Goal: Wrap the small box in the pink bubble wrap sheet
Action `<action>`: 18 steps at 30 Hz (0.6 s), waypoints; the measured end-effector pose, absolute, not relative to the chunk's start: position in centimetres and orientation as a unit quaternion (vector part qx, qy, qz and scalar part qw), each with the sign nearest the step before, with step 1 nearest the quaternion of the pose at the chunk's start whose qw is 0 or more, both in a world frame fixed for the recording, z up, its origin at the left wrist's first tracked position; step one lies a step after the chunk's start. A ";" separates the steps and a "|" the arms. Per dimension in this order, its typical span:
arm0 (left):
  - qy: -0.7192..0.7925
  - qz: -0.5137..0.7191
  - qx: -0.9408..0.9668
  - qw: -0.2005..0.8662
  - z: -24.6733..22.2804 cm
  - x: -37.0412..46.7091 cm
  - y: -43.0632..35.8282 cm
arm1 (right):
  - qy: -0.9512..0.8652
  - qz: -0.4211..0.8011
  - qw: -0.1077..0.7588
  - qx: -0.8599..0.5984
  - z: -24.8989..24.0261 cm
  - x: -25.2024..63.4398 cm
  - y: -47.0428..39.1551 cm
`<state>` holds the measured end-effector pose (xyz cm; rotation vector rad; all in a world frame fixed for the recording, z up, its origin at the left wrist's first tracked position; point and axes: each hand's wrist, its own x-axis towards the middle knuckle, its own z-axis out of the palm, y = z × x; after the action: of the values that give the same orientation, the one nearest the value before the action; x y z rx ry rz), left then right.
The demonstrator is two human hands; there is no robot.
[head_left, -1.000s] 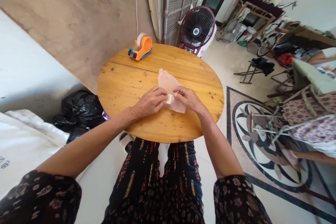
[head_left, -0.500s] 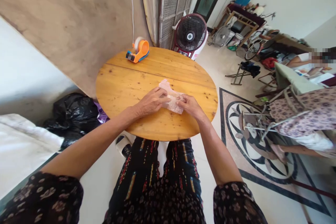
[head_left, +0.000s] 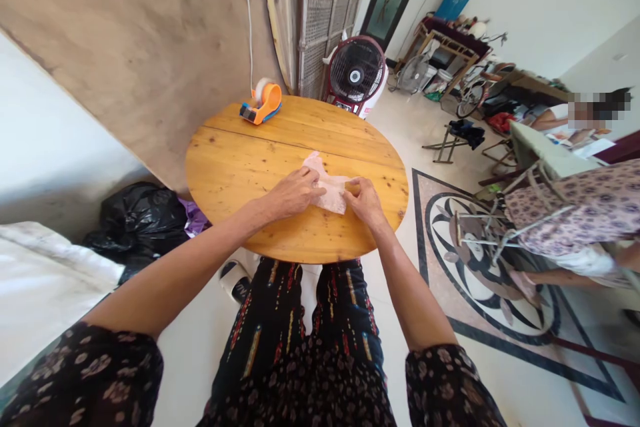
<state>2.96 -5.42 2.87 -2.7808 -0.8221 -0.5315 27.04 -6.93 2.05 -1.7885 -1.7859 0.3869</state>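
Observation:
A small piece of pale pink bubble wrap (head_left: 334,197) lies on the round wooden table (head_left: 235,173), its upper left part sticking out past my fingers. My left hand (head_left: 299,192) grips its left side, fingers bent over it and pressing it down against the wood. At the right edge, my right hand (head_left: 364,201) has thumb and forefinger on the wrap, the other fingers curled. Whether anything is wrapped inside cannot be made out. An orange tape dispenser (head_left: 269,101) with a roll of clear tape stands at the table's far left edge.
A fan (head_left: 357,73) stands just behind the table. Black plastic bags (head_left: 143,217) lie on the floor to the left. On the right, another person in a flowered garment (head_left: 575,207) sits at a green-topped table (head_left: 550,147). A folding stool (head_left: 447,145) stands between.
My right hand has shifted slightly right and opened a little along the wrap's right edge, which now looks flatter. My left hand stays on the left side. The camera view has turned slightly.

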 end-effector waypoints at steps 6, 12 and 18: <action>-0.283 -0.173 -0.938 0.101 3.0 3.1 -5.5 | -0.672 0.099 0.346 -0.647 1.0 26.7 -4.5; -0.294 -0.171 -0.936 0.084 3.4 3.3 -5.7 | -0.662 0.159 0.400 -0.614 1.5 26.2 -1.6; -0.307 -0.165 -0.934 0.080 3.3 3.6 -5.6 | -0.634 0.288 0.396 -0.599 2.1 25.6 -1.7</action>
<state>3.59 -5.63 3.32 -2.7938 -0.9181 -0.4928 25.55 -1.75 2.07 -1.5189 -1.6061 0.7297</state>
